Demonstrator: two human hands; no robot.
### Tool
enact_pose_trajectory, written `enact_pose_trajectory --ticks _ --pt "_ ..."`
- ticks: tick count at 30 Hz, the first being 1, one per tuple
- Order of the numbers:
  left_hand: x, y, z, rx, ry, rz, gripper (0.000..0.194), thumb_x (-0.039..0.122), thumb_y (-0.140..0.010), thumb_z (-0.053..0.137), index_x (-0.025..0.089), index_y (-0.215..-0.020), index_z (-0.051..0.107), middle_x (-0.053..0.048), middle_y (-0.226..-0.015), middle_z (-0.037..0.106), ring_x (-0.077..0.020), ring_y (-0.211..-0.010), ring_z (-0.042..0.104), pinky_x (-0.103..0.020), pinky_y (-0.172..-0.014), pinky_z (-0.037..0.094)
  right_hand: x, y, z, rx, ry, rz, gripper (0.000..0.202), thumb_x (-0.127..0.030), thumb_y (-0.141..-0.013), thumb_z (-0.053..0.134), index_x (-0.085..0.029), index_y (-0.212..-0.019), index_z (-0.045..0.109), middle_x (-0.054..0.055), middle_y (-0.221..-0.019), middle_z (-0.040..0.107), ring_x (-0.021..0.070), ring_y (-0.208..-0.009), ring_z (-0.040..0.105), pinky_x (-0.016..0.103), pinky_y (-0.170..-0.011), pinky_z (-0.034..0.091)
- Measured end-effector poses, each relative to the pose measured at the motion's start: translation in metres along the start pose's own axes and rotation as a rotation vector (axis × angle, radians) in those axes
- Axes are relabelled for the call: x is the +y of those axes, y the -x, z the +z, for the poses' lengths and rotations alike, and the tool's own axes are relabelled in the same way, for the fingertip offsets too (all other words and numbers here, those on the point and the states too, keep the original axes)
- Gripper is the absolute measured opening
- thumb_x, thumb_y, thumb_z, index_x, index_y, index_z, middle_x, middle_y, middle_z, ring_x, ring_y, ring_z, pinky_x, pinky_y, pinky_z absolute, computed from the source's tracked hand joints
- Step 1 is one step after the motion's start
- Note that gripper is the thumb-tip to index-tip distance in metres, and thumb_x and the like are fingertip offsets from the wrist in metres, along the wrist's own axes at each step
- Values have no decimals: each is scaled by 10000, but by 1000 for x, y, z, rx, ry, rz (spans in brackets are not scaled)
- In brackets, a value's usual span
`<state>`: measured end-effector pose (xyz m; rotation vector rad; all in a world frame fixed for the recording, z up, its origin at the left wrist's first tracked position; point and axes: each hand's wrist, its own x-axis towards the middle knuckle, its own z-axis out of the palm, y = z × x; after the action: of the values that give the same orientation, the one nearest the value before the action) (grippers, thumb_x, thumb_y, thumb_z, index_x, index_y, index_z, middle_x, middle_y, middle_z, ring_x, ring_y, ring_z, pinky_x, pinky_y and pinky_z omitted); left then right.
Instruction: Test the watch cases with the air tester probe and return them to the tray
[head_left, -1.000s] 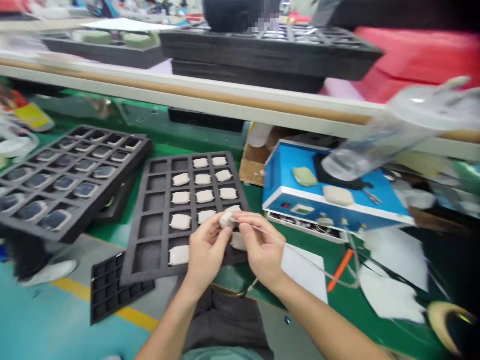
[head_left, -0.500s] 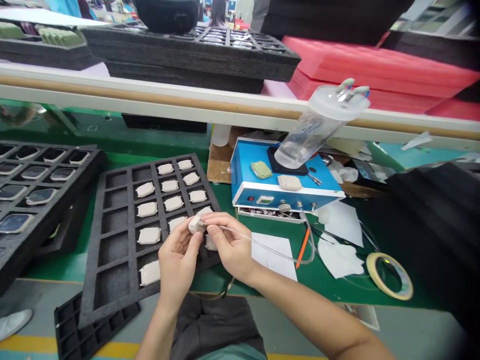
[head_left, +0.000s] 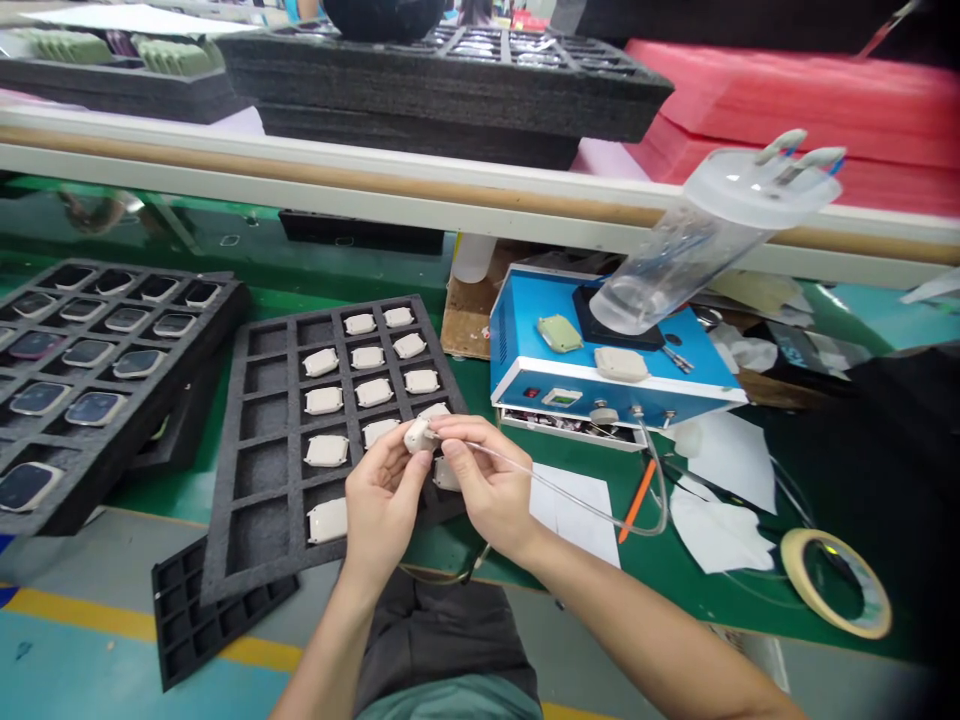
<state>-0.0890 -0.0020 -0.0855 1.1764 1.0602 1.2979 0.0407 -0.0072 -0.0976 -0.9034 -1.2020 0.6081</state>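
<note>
Above the front right part of a black foam tray (head_left: 225, 480), my left hand (head_left: 386, 500) grips a small beige case (head_left: 418, 435) between thumb and fingers. My right hand (head_left: 487, 485) pinches the end of a clear thin tube (head_left: 570, 499) against that case. The tube curves right to the front of a blue box (head_left: 540, 310). Several beige cases (head_left: 326, 451) lie in the foam tray's compartments. A green case (head_left: 559, 333) and another beige case (head_left: 621, 364) rest on top of the box.
At the left is a tray of dark-screened watch pieces (head_left: 90, 408). A clear cylinder (head_left: 675, 250) leans on the blue box. Right of my hands lie white paper (head_left: 577, 510), an orange stick (head_left: 637, 500) and a tape roll (head_left: 795, 560). A shelf edge (head_left: 315, 180) crosses behind.
The whole view has shifted, so the bench things appear further right. Both hands keep the same hold on the case and tube.
</note>
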Motion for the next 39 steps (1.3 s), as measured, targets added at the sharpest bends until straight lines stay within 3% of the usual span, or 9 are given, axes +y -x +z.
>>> enact_pose_trajectory --ticks 7,17,27,39 --pt "-1 1 -1 -4 17 -1 371 340 -878 811 160 -1196 750 -140 -1221 794 -259 -1098 783 -363 -1002 632 -1 0 0 -1 -5 -1 123 -285 -1015 664 -250 -994 780 81 -1053 808 226 -1027 778 402 -937 652" --pt "0 -2 0 23 -13 -5 448 426 -834 856 163 -1181 751 -144 -1201 799 -291 -1088 786 -403 -984 650 0 -4 1 -1 -9 -8 135 -309 -1009 667 -248 -973 781 84 -1038 806 229 -1010 779 391 -914 663" --pt "-1 -2 0 29 -2 -3 456 415 -834 868 153 -1186 745 -143 -1191 803 -274 -1076 793 -355 -956 659 0 -6 2 -3 -27 -14 125 -296 -1007 674 -243 -976 783 87 -1037 802 225 -1007 777 375 -906 658" --pt "-4 -2 -2 9 3 21 405 406 -863 845 173 -1185 770 -126 -1197 804 -262 -1080 792 -337 -964 655 1 -4 1 -9 -51 -29 127 -201 -1002 679 -250 -1008 796 74 -1055 799 211 -1024 764 365 -939 634"
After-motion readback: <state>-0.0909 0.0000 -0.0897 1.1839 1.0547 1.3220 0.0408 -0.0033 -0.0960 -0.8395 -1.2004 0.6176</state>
